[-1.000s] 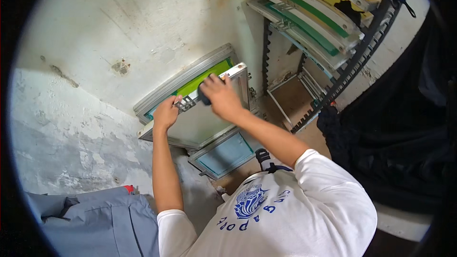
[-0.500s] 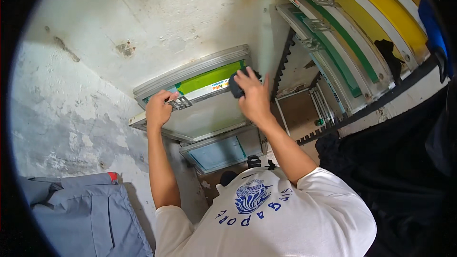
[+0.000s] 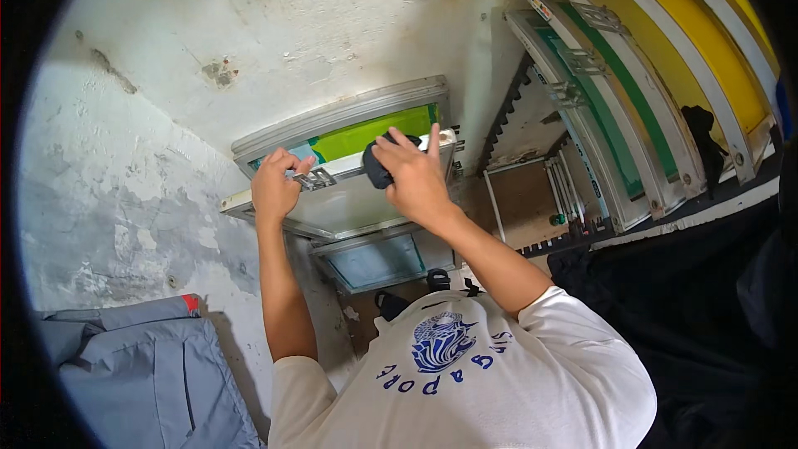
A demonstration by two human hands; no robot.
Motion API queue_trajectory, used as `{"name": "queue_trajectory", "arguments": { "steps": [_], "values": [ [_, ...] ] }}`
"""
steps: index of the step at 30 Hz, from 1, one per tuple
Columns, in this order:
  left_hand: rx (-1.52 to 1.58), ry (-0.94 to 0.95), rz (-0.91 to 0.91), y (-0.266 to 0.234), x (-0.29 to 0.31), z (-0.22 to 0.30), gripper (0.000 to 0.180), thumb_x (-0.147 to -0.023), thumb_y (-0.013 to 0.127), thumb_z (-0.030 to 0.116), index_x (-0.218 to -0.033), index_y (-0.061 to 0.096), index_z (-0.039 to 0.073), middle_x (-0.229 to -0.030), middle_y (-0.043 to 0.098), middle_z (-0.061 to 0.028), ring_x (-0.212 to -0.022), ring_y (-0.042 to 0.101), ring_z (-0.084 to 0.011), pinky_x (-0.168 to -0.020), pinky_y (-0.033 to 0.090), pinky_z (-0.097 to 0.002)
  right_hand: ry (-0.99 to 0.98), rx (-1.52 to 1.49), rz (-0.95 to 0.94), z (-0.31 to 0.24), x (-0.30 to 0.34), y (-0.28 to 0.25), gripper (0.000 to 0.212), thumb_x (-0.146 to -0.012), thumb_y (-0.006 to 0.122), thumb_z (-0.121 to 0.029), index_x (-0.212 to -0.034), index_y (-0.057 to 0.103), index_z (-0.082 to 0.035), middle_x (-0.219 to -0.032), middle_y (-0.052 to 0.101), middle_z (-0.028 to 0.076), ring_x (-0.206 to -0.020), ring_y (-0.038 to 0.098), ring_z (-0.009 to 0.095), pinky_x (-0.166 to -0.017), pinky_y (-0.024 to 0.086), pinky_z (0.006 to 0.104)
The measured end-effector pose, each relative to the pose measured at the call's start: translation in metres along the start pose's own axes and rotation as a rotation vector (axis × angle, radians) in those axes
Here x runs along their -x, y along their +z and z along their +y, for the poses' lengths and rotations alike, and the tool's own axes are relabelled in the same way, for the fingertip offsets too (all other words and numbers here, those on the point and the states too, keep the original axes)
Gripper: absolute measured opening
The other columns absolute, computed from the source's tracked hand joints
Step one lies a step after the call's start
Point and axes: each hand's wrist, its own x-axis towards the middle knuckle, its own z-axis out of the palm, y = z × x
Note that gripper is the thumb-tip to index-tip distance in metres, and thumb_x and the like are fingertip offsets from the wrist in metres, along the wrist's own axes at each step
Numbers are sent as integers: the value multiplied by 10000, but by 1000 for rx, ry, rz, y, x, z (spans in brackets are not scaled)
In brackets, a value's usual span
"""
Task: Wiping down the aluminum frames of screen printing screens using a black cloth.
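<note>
A metal-framed mesh screen [image 3: 341,204], like a screen-printing frame, stands in front of me with its white top bar uppermost. My left hand [image 3: 276,189] is closed over that bar near its left end, beside a metal bracket [image 3: 317,179]. In my right hand [image 3: 418,189] is a bunched black cloth [image 3: 376,168], pressed against the bar right of the bracket. The cloth's underside is hidden. Behind this screen, another frame with a bright green panel [image 3: 341,143] leans against the wall.
Below stands a smaller frame with a light blue panel [image 3: 378,268]. At right, a rack holds several frames with green and yellow mesh [image 3: 690,41]. A grey garment [image 3: 158,374] hangs at lower left, dark fabric [image 3: 682,299] at lower right. My sandalled feet [image 3: 439,280] show below.
My right hand has slid left along the top bar with the black cloth, uncovering the bar's right end. My left hand keeps its hold. The whole view has shifted slightly.
</note>
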Motion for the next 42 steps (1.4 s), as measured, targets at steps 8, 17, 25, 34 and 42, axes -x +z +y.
{"name": "queue_trajectory", "arguments": {
  "steps": [8,17,25,34,42],
  "values": [
    [87,-30,23,-3,9,15,304,-913,826,326,-801,730,60,-855,661,-62,-881,643,-305,-741,489,-418,30,-88,-80,28,-2,-32,495,-750,647,60,-1197,786,-103,-1321,752,82,-1395,602,312,-1238,77,784],
    [96,-48,-20,-7,8,15,252,-923,809,338,-840,786,101,-893,694,-46,-900,652,-298,-762,501,-413,40,76,-72,16,-2,-35,501,-734,713,23,-1225,751,-75,-1326,740,101,-1394,598,322,-1245,134,760],
    [46,-18,-24,0,9,35,337,-953,768,397,-843,782,79,-859,670,-86,-881,666,-332,-720,494,-464,243,83,-263,43,-22,-89,451,-738,628,90,-1110,805,-93,-1184,773,157,-1273,681,340,-1206,311,627],
    [94,10,-6,9,8,53,284,-973,741,397,-886,805,135,-902,684,-68,-878,672,-324,-725,512,-459,-217,-107,-255,-6,-6,-33,626,-778,678,18,-1402,629,-1,-1495,603,222,-1441,524,403,-1251,328,594],
    [320,-109,58,12,8,85,301,-1063,602,421,-1153,749,175,-1043,775,-57,-956,726,-282,-794,554,-436,317,-737,-269,35,-42,-75,319,-972,588,-16,-1259,715,37,-1023,768,49,-908,656,107,-847,541,279]
  ]
}}
